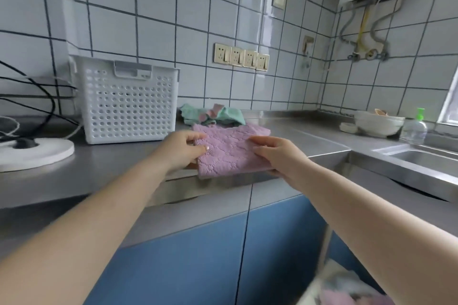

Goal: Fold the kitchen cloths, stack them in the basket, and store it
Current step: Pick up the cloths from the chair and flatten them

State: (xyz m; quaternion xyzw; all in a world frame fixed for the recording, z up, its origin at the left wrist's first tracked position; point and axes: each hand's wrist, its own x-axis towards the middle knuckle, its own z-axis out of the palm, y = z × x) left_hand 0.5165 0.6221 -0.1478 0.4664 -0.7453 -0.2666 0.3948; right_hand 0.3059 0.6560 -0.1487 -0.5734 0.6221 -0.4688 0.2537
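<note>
A pink textured cloth (229,150) lies partly folded at the front edge of the steel counter (104,168). My left hand (183,150) pinches its left edge and my right hand (275,153) grips its right edge. Behind it sits a crumpled pile of green and pink cloths (213,115) against the wall. A white perforated plastic basket (126,104) stands upright on the counter to the left of the pile; its inside is hidden from view.
A white round disc with black cables (32,151) lies at the far left. White bowls (378,124) and a green-capped bottle (416,129) stand by the steel sink (426,158) at right. Blue cabinet doors (198,255) are below the counter.
</note>
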